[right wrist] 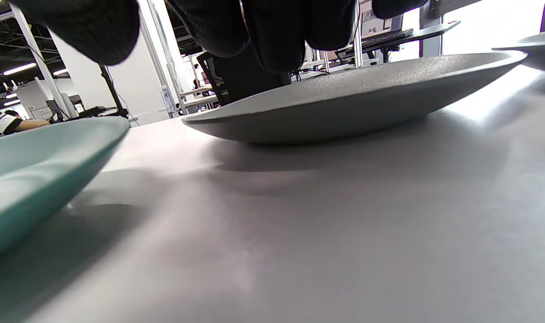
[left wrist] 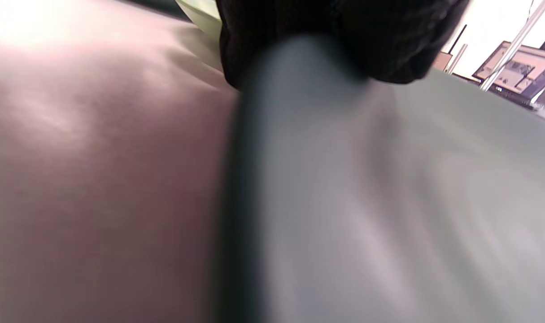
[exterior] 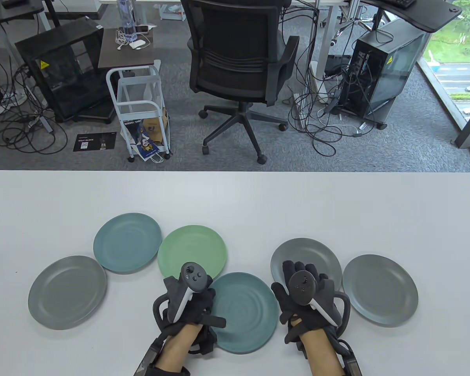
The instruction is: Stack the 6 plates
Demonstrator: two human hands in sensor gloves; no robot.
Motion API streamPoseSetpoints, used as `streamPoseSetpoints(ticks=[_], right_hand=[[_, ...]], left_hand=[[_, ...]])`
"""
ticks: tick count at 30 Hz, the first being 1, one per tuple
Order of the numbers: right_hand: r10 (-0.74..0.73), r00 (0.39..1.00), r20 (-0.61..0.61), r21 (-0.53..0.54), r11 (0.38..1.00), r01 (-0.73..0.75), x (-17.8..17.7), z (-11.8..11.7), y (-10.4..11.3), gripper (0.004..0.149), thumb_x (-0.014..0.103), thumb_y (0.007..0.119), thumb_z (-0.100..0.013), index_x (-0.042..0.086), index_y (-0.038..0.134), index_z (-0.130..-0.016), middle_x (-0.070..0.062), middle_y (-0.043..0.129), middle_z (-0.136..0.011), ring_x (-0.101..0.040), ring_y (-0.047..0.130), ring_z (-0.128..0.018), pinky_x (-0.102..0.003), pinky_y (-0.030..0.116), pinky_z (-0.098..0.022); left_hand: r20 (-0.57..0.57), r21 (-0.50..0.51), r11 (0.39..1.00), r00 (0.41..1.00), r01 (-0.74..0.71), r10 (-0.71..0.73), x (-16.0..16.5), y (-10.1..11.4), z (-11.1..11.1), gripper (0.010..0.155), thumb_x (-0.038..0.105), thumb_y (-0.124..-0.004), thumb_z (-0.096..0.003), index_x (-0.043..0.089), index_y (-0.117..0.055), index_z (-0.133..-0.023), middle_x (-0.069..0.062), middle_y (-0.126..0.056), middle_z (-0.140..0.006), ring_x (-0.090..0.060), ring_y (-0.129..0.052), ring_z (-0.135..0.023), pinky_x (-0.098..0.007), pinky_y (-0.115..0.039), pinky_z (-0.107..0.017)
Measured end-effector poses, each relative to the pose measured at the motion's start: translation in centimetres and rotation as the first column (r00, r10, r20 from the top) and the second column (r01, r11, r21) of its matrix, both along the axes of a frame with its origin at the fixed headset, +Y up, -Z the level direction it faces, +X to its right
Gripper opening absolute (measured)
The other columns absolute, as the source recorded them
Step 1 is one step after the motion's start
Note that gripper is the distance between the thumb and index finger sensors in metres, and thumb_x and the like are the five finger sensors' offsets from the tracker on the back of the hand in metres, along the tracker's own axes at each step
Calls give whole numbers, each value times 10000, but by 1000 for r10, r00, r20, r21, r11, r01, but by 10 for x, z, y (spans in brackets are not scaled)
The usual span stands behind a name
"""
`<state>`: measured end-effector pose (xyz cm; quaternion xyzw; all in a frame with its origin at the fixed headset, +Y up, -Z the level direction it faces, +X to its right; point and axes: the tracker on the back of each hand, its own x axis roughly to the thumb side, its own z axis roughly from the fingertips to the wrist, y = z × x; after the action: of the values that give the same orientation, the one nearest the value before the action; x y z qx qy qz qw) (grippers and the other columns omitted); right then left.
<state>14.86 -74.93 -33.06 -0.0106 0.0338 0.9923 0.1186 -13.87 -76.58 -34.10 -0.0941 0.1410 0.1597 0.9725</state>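
Six plates lie flat and apart on the white table point(exterior: 235, 196): a grey plate point(exterior: 66, 291) at the left, a blue plate point(exterior: 127, 243), a green plate point(exterior: 192, 250), a teal plate point(exterior: 250, 313) nearest me, a middle grey plate point(exterior: 317, 254) and a far-right grey plate point(exterior: 380, 290). My left hand point(exterior: 207, 299) is at the teal plate's left rim, with the thumb lying over it. In the left wrist view the gloved fingers point(left wrist: 335, 40) touch the teal plate's rim point(left wrist: 272, 89). My right hand point(exterior: 301, 274) is spread over the middle grey plate's near rim. In the right wrist view its fingers point(right wrist: 272, 31) hang just above that plate point(right wrist: 344, 107).
The teal plate's edge point(right wrist: 39, 166) and the far-right grey plate's edge point(right wrist: 537, 47) flank the right hand. Beyond the table's far edge stand an office chair point(exterior: 239, 66), a white trolley point(exterior: 141, 109) and computer cases on the floor.
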Motion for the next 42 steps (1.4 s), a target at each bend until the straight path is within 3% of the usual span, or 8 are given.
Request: streamPoseSetpoints(ticks=[9, 14, 19, 25, 34, 42], right_hand=[[65, 998, -3, -36, 997, -65, -3, -1, -1, 667, 626, 652, -544, 281, 480, -1089, -35, 561, -1164, -352, 439, -1083, -602, 331, -777], [78, 997, 1, -51, 996, -78, -4, -1, 0, 666, 611, 681, -540, 279, 490, -1084, -35, 579, -1156, -353, 461, -1076, -602, 338, -776], [99, 995, 1, -59, 993, -99, -4, -2, 0, 664, 600, 701, -535, 279, 497, -1080, -36, 597, -1148, -352, 479, -1072, -601, 346, -775], [148, 989, 0, -74, 986, -147, -5, -2, 1, 645, 572, 750, -523, 284, 543, -1061, -26, 649, -1122, -346, 522, -1060, -601, 363, -773], [275, 961, 18, -121, 955, -271, -10, -3, 2, 627, 530, 824, -498, 293, 597, -1032, -18, 681, -1087, -343, 573, -1038, -598, 396, -769], [289, 957, 19, -101, 953, -286, -11, -3, 1, 560, 504, 819, -503, 299, 655, -999, -27, 711, -1049, -324, 640, -1003, -591, 426, -767]], left_hand=[[-22, 65, 982, 984, 178, -177, -3, 7, 6, 482, 474, -827, -354, 392, -772, -826, 139, -979, -664, -108, -871, -818, -416, -398, -861], [-57, 104, 978, 983, 180, -175, -16, 19, 8, 495, 483, -827, -353, 384, -774, -835, 128, -980, -682, -118, -857, -839, -419, -371, -867], [-123, 209, 919, 941, 336, -316, -23, 36, 13, 499, 500, -822, -351, 399, -776, -837, 146, -987, -704, -102, -851, -862, -419, -359, -876], [-164, 285, 859, 904, 426, -394, -30, 36, 14, 519, 513, -816, -350, 425, -756, -858, 168, -974, -769, -80, -818, -922, -424, -304, -894], [-130, 288, 873, 919, 394, -372, -31, 32, 13, 575, 549, -800, -342, 448, -706, -900, 182, -922, -866, -69, -750, -998, -436, -256, -896], [-116, 270, 890, 930, 368, -350, -34, 29, 12, 584, 564, -791, -341, 457, -697, -908, 180, -886, -913, -76, -714, -1026, -447, -243, -893]])
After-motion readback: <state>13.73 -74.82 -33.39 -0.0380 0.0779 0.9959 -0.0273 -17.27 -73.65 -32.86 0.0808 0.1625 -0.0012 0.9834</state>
